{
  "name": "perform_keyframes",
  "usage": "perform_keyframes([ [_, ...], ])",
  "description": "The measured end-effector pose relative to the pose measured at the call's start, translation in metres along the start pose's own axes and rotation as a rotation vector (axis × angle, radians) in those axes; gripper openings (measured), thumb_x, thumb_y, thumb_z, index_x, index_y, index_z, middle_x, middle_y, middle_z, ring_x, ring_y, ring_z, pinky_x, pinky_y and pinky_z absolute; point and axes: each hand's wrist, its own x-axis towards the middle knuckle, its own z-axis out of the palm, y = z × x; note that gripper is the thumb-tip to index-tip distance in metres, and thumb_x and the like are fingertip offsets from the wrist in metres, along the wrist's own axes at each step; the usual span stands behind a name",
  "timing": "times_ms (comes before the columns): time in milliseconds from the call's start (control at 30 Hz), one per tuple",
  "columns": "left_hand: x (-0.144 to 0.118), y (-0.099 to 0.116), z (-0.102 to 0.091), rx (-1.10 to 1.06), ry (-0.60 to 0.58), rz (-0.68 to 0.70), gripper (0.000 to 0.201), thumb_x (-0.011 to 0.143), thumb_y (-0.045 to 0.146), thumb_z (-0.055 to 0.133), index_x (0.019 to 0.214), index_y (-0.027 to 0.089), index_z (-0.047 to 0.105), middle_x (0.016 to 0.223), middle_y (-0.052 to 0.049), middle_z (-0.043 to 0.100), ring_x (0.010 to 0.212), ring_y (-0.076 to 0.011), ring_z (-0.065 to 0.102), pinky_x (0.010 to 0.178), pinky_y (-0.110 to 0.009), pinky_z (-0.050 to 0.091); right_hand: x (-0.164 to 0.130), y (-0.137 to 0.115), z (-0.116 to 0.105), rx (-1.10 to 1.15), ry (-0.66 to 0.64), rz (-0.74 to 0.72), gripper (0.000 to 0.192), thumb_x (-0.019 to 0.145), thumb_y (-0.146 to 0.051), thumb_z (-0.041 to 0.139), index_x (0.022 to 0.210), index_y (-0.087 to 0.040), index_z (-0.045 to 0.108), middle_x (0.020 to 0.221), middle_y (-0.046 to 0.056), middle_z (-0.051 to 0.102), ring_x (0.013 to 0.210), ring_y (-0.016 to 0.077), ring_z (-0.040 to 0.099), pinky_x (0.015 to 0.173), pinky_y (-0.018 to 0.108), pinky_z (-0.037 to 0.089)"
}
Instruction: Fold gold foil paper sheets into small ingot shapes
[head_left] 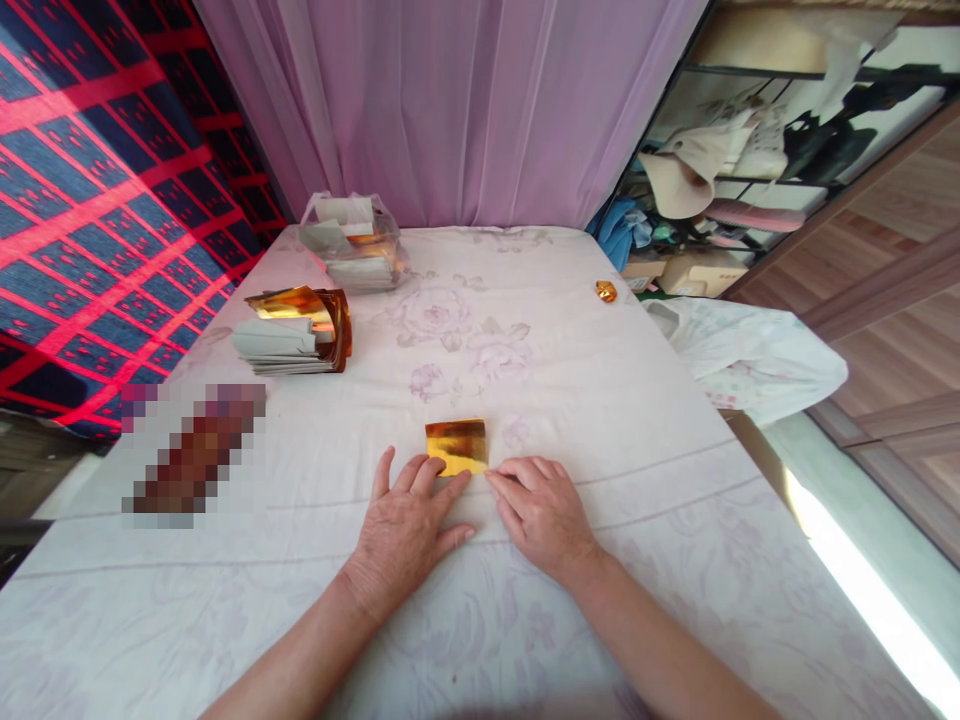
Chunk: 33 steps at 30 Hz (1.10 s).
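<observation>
A small gold foil sheet (457,444) lies folded on the white flowered bedsheet (570,400) just beyond my fingers. My left hand (409,530) lies flat, its fingertips pressing the sheet's near left edge. My right hand (540,510) lies flat beside it, fingertips touching the sheet's near right corner. Neither hand grips the sheet; both press down on it.
A stack of gold and grey sheets (296,330) sits at the left. Behind it stands a clear plastic bag (352,245) of more sheets. A small folded gold piece (606,291) lies near the right edge. A pink curtain hangs behind; cluttered shelves at right.
</observation>
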Motion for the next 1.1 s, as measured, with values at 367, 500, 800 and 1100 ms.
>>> perform_keyframes([
  [367,-0.020,-0.022,-0.001,-0.016,0.015,-0.014,0.043,0.091,0.053,0.054,0.129,0.033,0.059,0.135,-0.001,0.061,0.129,-0.0332,0.049,0.116,-0.062,0.009,-0.001,0.000,0.001,-0.005,0.015,0.000,0.022,0.087,-0.015,0.055,0.103,-0.023,0.069,0.095,0.005,0.068,0.085,0.0201,0.054,0.074,0.036,0.035],
  [500,-0.024,-0.026,-0.003,0.001,0.013,-0.010,0.043,0.091,0.050,0.054,0.130,0.032,0.058,0.135,-0.001,0.061,0.131,-0.0340,0.047,0.116,-0.063,0.009,-0.001,0.001,0.001,0.001,0.018,-0.005,0.022,0.086,-0.015,0.056,0.102,-0.022,0.069,0.095,0.005,0.068,0.085,0.0202,0.055,0.074,0.036,0.035],
  [800,-0.022,-0.031,-0.004,0.002,0.029,0.027,0.041,0.093,0.050,0.051,0.125,0.027,0.062,0.136,-0.002,0.060,0.132,-0.0320,0.048,0.118,-0.058,0.010,0.000,0.000,0.001,-0.005,0.025,-0.009,0.019,0.087,-0.014,0.056,0.098,-0.021,0.070,0.094,0.005,0.068,0.085,0.0200,0.055,0.074,0.036,0.036],
  [1100,-0.018,-0.026,-0.004,0.053,0.075,0.037,0.038,0.092,0.046,0.054,0.119,0.022,0.065,0.128,-0.005,0.066,0.126,-0.0324,0.053,0.116,-0.058,0.018,0.004,-0.011,-0.006,0.019,0.117,-0.093,0.027,0.095,-0.021,0.046,0.113,-0.019,0.066,0.112,0.009,0.067,0.105,0.0224,0.056,0.090,0.038,0.041],
])
